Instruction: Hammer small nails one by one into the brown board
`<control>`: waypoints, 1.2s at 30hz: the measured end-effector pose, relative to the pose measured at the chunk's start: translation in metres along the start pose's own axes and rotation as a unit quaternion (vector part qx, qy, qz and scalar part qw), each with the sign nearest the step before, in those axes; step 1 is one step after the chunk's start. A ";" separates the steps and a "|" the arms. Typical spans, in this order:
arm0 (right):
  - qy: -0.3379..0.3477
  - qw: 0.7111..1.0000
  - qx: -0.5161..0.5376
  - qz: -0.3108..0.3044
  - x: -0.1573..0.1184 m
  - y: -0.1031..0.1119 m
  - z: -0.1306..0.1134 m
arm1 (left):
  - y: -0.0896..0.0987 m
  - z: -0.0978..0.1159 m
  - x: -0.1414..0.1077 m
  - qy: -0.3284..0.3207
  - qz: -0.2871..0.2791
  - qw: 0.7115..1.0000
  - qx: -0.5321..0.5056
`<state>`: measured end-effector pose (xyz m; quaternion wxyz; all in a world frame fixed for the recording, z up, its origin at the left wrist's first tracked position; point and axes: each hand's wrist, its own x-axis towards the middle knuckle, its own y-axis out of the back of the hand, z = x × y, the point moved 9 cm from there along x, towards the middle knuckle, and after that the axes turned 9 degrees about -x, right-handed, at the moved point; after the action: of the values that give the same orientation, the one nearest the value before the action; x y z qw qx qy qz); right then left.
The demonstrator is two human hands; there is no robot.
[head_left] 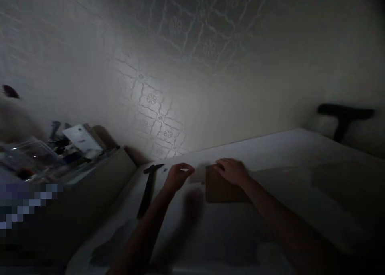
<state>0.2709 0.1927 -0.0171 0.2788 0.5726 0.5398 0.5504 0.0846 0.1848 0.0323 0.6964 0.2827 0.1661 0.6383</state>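
My left hand (178,176) is above the white table, thumb and forefinger tips brought together in a pinch. Whatever is between them is too small and dark to make out. My right hand (233,171) holds the far edge of a flat brown board (224,191), thumb over its top and fingers along the edge; part of the board is hidden under my forearm. To the left of my left forearm lies a hammer (147,193), its head toward the wall. Close to the hammer head is a tiny dark piece (164,170), too small to name.
A dark box-like unit (108,187) at the left bears a clear plastic case (33,156) and a white box (82,138). A patterned wall (228,106) rises behind the white table (270,146). At the far right stands a dark T-shaped object (345,112). The light is dim.
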 end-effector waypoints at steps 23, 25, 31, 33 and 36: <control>-0.024 0.990 0.142 0.006 0.003 0.002 0.017 | -0.068 -0.007 -0.009 0.032 -0.084 0.986 -0.144; -0.026 0.989 0.142 0.006 0.003 0.002 0.018 | -0.068 -0.007 -0.010 0.020 -0.081 0.990 -0.115; -0.022 0.989 0.149 0.007 0.002 0.002 0.019 | -0.071 -0.010 -0.010 0.003 -0.071 0.995 -0.068; -0.027 0.989 0.143 0.005 0.002 0.001 0.020 | -0.073 -0.011 -0.010 0.002 -0.071 0.995 -0.064; -0.030 0.990 0.138 0.005 0.002 0.001 0.020 | -0.073 -0.011 -0.009 0.003 -0.069 0.995 -0.068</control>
<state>0.2895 0.2002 -0.0204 0.2103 0.6243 0.5990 0.4552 0.1353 0.1758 -0.0218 0.7558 0.2205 0.1432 0.5997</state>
